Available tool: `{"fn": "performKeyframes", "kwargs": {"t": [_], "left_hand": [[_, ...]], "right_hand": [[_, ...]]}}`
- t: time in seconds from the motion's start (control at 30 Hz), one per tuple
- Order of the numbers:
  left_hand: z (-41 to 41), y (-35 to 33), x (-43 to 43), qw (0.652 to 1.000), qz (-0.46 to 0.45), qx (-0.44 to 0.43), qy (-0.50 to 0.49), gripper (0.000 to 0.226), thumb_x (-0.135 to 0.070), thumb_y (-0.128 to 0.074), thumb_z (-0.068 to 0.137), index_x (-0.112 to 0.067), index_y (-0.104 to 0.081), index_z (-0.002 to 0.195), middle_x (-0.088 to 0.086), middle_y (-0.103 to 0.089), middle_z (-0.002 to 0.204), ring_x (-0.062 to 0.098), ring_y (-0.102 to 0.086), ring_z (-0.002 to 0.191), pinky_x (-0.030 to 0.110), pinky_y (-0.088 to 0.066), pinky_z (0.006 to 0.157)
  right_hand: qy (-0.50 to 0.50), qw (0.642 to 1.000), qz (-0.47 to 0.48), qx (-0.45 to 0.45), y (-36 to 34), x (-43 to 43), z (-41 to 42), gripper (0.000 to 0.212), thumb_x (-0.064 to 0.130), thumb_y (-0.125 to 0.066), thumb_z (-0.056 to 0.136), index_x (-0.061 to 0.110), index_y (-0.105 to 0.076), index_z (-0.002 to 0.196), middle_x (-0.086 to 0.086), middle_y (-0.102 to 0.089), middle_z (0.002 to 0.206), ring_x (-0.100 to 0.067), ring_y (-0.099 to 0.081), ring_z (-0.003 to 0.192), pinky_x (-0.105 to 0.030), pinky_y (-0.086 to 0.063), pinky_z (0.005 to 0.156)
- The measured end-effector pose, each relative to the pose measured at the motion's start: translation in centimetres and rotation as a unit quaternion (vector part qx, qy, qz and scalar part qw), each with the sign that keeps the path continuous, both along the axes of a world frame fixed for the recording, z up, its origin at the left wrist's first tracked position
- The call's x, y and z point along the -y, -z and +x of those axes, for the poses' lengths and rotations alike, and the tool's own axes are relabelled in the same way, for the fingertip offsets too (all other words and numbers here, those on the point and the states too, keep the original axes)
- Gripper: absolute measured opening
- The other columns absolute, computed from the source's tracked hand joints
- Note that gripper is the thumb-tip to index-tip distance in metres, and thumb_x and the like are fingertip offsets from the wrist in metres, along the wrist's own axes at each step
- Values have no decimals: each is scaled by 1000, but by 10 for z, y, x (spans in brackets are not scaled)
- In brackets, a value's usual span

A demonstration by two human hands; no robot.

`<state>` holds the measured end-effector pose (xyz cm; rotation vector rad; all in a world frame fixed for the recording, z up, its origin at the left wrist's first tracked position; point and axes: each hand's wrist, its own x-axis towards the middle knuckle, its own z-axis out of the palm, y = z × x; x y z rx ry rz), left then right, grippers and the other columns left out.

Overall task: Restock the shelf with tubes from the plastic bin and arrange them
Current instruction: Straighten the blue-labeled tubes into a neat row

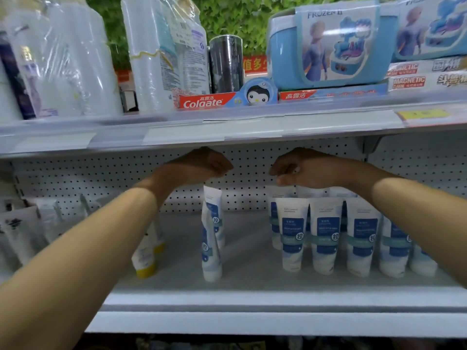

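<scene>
White pegboard (252, 157) backs the shelf (252, 294), where blue-label tubes (326, 236) stand in rows at the right and 2 more (211, 248) lean alone in the middle; the bin is out of sight. Both hands reach deep: the left hand (199, 164) is curled on nothing visible, just above those 2, while the right hand (305, 170) curls down at the rear tubes' tops, and I cannot tell whether it pinches one. This looks like arranging, and next the loose 2 probably want straightening or sliding toward the rows.
</scene>
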<state>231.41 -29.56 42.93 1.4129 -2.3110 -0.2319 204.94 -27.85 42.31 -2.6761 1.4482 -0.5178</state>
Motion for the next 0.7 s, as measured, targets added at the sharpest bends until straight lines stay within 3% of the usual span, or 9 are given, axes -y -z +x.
{"fn": "performKeyframes", "kwargs": {"t": [0.1, 0.17, 0.23, 0.33, 0.43, 0.53, 0.63, 0.7], "left_hand": [[18, 16, 12, 997, 34, 62, -25, 37, -3, -56, 92, -21, -63, 124, -7, -59, 124, 7, -52, 110, 20, -39, 95], [27, 30, 23, 994, 48, 97, -27, 43, -1, -60, 89, -23, -63, 125, -3, -56, 130, 12, -52, 115, 25, -42, 100], [30, 39, 28, 992, 44, 112, -36, 43, -4, -65, 86, -21, -62, 125, -3, -51, 120, 13, -49, 110, 27, -43, 98], [27, 41, 29, 995, 61, 79, -22, 26, -6, -68, 86, -9, -66, 111, 8, -61, 110, 21, -59, 92, 34, -52, 82], [22, 37, 29, 995, 57, 77, 19, 12, -10, -73, 82, -14, -67, 92, 9, -70, 92, 28, -68, 81, 35, -56, 71], [10, 33, 31, 996, 61, 62, 21, 14, -10, -73, 82, -8, -70, 95, 9, -72, 92, 18, -69, 69, 27, -59, 68], [-5, 29, 33, 995, 89, 30, 20, 24, -6, -73, 82, -2, -69, 105, 12, -72, 100, 24, -72, 80, 29, -60, 74], [-13, 29, 36, 994, 101, 30, 22, 26, -7, -73, 82, -3, -69, 107, 13, -72, 102, 26, -72, 84, 34, -60, 77]], "right_hand": [[9, 999, 5, -34, 4, 7, 17, 31, 26, -62, 92, 19, -63, 123, 2, -61, 122, -15, -58, 108, -27, -46, 95], [40, 997, -1, -65, 7, 14, 22, 32, 27, -63, 91, 22, -62, 123, 2, -58, 126, -14, -57, 108, -30, -46, 97], [76, 993, 8, -93, 9, 19, 23, 32, 29, -63, 91, 23, -62, 123, 4, -59, 126, -13, -58, 107, -32, -47, 97], [106, 988, 22, -107, 10, 22, 26, 35, 27, -65, 89, 22, -62, 124, 5, -61, 126, -13, -60, 106, -32, -48, 97], [126, 986, 15, -111, 10, 26, 28, 37, 25, -65, 88, 24, -61, 125, 5, -57, 130, -15, -56, 111, -32, -47, 97], [131, 984, 11, -118, 14, 28, 30, 32, 25, -66, 85, 20, -65, 117, 3, -61, 123, -16, -58, 102, -29, -49, 90], [131, 983, -3, -126, 17, 30, 32, 28, 22, -70, 82, 11, -68, 107, -3, -69, 110, -20, -64, 95, -30, -52, 81], [130, 984, -10, -118, 16, 29, 34, 24, 21, -72, 80, 19, -69, 104, 4, -68, 104, -15, -63, 92, -25, -50, 78]]}}
